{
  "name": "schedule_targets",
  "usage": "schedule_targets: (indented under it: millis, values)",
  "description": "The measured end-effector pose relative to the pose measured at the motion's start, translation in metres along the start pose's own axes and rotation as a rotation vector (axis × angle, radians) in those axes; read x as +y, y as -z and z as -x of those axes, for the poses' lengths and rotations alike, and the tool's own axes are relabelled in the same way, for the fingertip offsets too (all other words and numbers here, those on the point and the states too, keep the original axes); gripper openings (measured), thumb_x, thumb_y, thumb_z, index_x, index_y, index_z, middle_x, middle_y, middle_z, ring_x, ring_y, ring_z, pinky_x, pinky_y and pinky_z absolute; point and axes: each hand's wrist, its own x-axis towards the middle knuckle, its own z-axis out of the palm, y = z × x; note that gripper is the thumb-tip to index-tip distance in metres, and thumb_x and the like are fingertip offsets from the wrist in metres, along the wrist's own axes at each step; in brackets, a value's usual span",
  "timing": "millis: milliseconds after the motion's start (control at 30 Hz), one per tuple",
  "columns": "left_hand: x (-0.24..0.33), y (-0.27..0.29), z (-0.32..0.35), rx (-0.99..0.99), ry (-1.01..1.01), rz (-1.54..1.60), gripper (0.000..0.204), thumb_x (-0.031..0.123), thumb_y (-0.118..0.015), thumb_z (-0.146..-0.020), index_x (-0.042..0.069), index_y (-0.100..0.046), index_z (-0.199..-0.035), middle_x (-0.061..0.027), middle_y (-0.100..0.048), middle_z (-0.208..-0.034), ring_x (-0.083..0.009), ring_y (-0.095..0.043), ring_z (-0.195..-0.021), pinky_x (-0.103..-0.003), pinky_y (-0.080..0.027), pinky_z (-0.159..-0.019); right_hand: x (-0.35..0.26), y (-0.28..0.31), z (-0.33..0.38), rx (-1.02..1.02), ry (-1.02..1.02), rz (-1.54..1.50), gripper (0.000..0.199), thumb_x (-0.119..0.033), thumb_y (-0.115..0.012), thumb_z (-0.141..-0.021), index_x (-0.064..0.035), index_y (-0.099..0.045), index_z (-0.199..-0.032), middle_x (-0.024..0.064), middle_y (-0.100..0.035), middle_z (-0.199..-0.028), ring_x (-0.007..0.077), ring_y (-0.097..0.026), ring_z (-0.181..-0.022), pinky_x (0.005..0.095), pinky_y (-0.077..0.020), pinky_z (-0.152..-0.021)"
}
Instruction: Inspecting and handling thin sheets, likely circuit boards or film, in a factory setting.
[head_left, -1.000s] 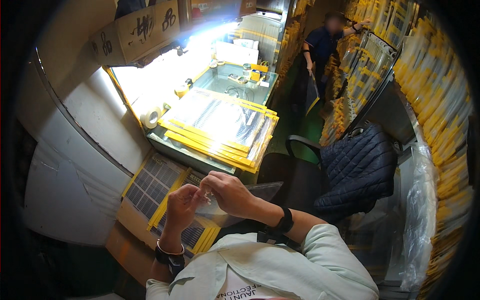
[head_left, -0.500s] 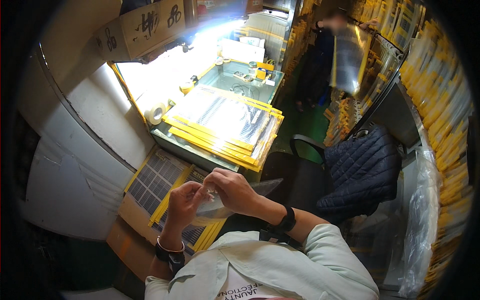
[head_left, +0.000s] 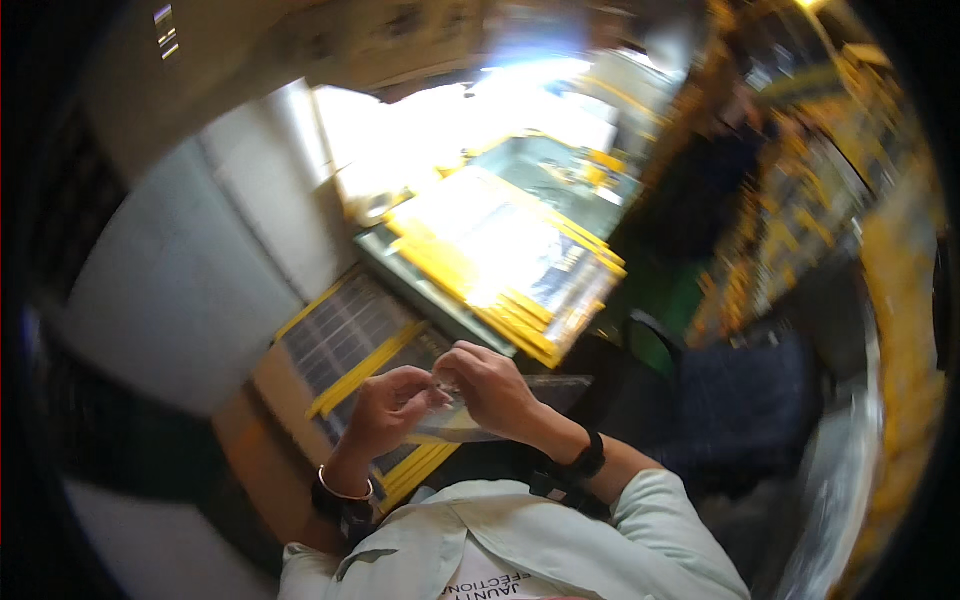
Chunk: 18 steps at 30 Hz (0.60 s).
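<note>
My left hand and my right hand meet in front of my chest, fingertips pinched close together. A thin clear plastic sheet spreads out under my right hand and wrist, with its edge between my fingers. Whatever small detail lies at the fingertips is blurred. Just beyond my hands, yellow-edged printed film sheets lie in an uneven stack on a glass-topped table. More of these yellow-edged films lean below the table, left of my hands.
A dark quilted jacket hangs over a black chair at the right. Racks of yellow-edged films line the right side. Another person stands in the aisle at the back. Pale panels stand to the left; a bright lamp lights the table.
My view has swung left, so the table, chair and racks sit further right and look smeared. My hands stay pinched together on the clear sheet, my left fingers slightly more spread.
</note>
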Motion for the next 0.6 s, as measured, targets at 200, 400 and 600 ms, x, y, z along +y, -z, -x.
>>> schedule_targets:
  millis: [200, 400, 600]
  values:
    - [-0.009, 0.030, 0.100, 0.398, 0.149, -0.016, 0.018, 0.013, -0.059, -0.091, -0.003, -0.062, -0.098, -0.0086, -0.068, -0.086, -0.0131, -0.066, -0.078, -0.026, -0.053, -0.073, -0.032, -0.071, -0.028, -0.354, 0.152, -0.219, 0.022, 0.007, -0.057, -0.071, -0.0040, -0.057, -0.091, 0.0129, -0.056, -0.084, 0.0345, -0.057, -0.082, 0.0406, -0.0475, -0.069]
    - [0.019, 0.053, 0.283, 0.845, 0.163, 0.001, 0.018, 0.015, -0.055, -0.094, -0.002, -0.061, -0.097, -0.0075, -0.067, -0.082, -0.0127, -0.066, -0.074, -0.024, -0.053, -0.066, -0.154, -0.195, -0.023, -0.694, 0.472, -0.422, 0.022, 0.000, -0.058, -0.079, -0.0047, -0.059, -0.100, 0.0129, -0.058, -0.087, 0.0343, -0.059, -0.085, 0.0386, -0.0485, -0.071]
    - [0.033, 0.081, 0.509, 1.405, -0.021, 0.086, 0.021, 0.021, -0.053, -0.095, 0.001, -0.058, -0.094, -0.0081, -0.067, -0.077, -0.0120, -0.065, -0.065, -0.023, -0.050, -0.057, -0.295, -0.337, 0.022, -0.710, 0.770, -0.373, 0.057, -0.022, -0.069, -0.078, -0.0069, -0.049, -0.128, 0.0141, -0.057, -0.108, 0.0302, -0.058, -0.095, 0.0378, -0.0444, -0.082]
